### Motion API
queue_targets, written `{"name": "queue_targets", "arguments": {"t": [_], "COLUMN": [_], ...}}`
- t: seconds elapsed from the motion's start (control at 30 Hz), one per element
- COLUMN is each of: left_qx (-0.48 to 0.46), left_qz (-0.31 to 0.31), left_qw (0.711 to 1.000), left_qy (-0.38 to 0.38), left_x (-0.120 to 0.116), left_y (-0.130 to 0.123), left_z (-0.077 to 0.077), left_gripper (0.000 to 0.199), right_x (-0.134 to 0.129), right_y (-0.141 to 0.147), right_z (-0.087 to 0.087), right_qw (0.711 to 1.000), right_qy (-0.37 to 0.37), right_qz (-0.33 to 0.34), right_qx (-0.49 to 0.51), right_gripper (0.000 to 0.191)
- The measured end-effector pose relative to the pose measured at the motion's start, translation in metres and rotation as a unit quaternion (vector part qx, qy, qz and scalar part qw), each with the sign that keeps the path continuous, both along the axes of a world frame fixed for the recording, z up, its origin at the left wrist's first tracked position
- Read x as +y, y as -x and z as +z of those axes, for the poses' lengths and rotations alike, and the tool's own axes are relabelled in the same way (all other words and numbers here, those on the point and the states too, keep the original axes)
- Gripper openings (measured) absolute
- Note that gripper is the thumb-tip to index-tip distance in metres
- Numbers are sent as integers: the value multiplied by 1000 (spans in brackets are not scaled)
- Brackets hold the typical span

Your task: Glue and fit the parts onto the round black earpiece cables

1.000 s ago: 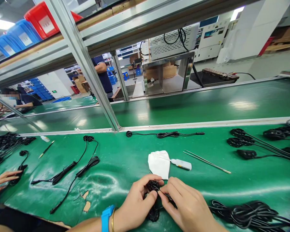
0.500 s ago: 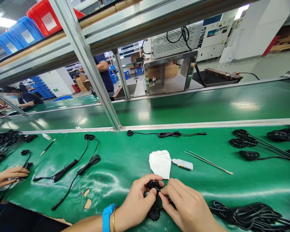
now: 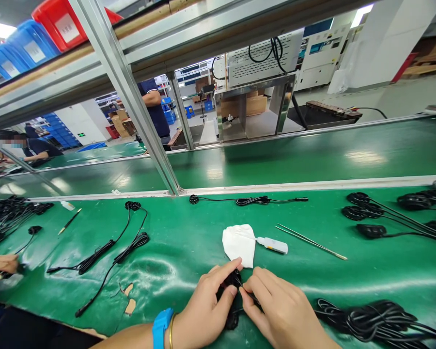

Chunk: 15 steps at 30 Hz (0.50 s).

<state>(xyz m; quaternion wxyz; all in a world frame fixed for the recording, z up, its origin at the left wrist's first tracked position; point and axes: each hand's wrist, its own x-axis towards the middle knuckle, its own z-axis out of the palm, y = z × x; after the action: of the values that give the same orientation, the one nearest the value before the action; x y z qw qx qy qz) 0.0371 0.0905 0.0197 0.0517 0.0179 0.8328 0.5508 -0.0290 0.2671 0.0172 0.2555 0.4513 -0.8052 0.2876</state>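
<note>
Green bench mat [image 3: 189,252] carries cable sets; one cable bundle [image 3: 370,322] lies at 3 o'clock of the hands. White cloth [image 3: 240,244] sits at 12 o'clock, just beside them, with a small white tube [image 3: 273,245] at its right edge. Left hand [image 3: 207,305] and right hand [image 3: 281,310] both pinch a small black part [image 3: 232,280]. Since half a second ago the fingers have closed in tighter, hiding more of it; fitting work appears mid-step. A co-worker's hand [image 3: 0,264] has drawn back at 9 o'clock

Hands [image 3: 240,305] hide most of the black part [image 3: 233,280].
</note>
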Motion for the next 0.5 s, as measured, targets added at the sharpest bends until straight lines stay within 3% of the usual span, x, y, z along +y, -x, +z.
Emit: {"name": "queue_targets", "arguments": {"t": [0.17, 0.23, 0.4, 0.5], "left_qx": [-42, -50, -1, 0], "left_qz": [-16, -17, -11, -18], "left_qw": [987, 981, 999, 999], "left_qy": [-157, -187, -32, -41], "left_x": [-3, -3, -3, -3], "left_y": [3, 2, 0, -1], "left_z": [1, 1, 2, 4], "left_gripper": [49, 49, 45, 45], "right_x": [2, 3, 5, 6], "right_y": [3, 3, 2, 3], "right_z": [-2, -1, 3, 5], "right_qw": [998, 997, 994, 992], "right_qy": [23, 23, 18, 34], "right_qz": [7, 8, 22, 35], "right_qx": [-64, -74, -103, -117], "right_gripper": [12, 12, 13, 13]}}
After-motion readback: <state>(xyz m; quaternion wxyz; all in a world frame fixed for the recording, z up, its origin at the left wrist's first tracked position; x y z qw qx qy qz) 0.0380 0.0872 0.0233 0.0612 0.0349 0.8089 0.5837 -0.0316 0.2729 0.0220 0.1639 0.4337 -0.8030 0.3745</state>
